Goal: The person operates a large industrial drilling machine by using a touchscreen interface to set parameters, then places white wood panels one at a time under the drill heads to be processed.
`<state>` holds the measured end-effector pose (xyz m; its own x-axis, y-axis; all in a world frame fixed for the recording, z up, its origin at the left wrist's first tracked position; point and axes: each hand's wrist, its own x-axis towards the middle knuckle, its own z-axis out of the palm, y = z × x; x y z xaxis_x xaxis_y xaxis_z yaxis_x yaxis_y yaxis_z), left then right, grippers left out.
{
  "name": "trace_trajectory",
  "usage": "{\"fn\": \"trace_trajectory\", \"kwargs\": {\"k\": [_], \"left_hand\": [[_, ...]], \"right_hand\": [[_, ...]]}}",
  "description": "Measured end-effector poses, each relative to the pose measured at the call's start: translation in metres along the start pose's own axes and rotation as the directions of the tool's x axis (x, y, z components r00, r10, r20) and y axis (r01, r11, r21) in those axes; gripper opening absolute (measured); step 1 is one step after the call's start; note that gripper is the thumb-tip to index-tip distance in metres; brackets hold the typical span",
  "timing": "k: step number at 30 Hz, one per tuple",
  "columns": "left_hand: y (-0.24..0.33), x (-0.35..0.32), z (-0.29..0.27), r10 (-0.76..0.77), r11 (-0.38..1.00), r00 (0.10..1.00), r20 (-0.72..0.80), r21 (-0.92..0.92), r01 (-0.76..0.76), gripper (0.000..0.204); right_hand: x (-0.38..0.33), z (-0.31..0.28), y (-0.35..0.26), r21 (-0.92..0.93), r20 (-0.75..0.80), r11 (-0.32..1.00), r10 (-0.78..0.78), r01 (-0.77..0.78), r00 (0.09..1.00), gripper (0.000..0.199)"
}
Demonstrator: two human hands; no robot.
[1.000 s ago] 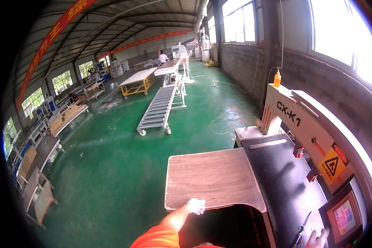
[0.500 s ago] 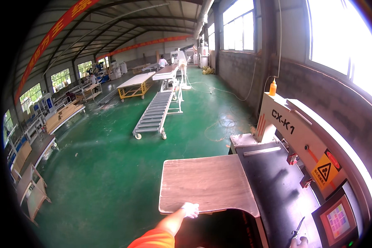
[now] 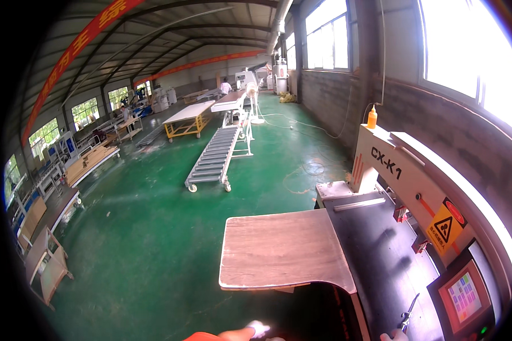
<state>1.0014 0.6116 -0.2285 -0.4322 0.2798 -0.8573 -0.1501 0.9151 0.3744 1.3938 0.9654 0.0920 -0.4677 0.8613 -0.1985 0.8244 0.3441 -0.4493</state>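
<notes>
Wood-grain board is seen lying flat beside the left edge of a black machine table, its right side met by that edge; whether the surface is overlapped by it cannot be told. The board's left corners are rounded, and its near edge is cut in a curve toward the near right corner.

The left hand, white-gloved, is held below the board's near edge and apart from it, close to the bottom of the view. Its fingers are blurred; how far they are opened, and whether anything is gripped, cannot be told.

The right hand is placed at the near end of the black surface, by the lower end of a slim dark tool. Its fingers are partly cut off by the picture's lower edge, so their spread, and any hold on the tool, cannot be told.

A control screen is mounted by the surface's near right corner. Along the right edge a white beam is carried, with a yellow warning sign fixed to its side and an orange bottle stood on its far end. A pale rail is set near the surface's far edge.
</notes>
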Motion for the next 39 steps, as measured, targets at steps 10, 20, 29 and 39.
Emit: {"fn": "trace_trajectory", "kwargs": {"k": [10, 20, 29, 39], "left_hand": [[-0.115, -0.033, 0.064, -0.08, 0.996, 0.991, -0.104, 0.018, 0.082, 0.053], [-0.067, -0.069, 0.04, -0.004, 0.998, 0.977, -0.211, 0.06, 0.017, 0.057], [-0.1, -0.097, -0.007, 0.031, 0.999, 0.971, -0.238, 0.039, -0.022, 0.052], [-0.192, -0.067, -0.076, -0.007, 0.991, 0.967, -0.256, -0.131, -0.028, 0.05]], "right_hand": [[0.029, 0.042, 0.034, 0.031, 0.072, 0.992, -0.125, 0.123, 0.99, 0.056], [0.068, 0.114, 0.016, 0.127, 0.245, 0.976, -0.204, 0.177, 0.948, 0.045], [0.081, 0.197, -0.036, -0.095, 0.482, 0.965, -0.169, 0.243, 0.86, 0.05], [-0.014, 0.233, -0.21, -0.063, 0.522, 0.912, -0.317, 0.406, 0.792, 0.046]]}}
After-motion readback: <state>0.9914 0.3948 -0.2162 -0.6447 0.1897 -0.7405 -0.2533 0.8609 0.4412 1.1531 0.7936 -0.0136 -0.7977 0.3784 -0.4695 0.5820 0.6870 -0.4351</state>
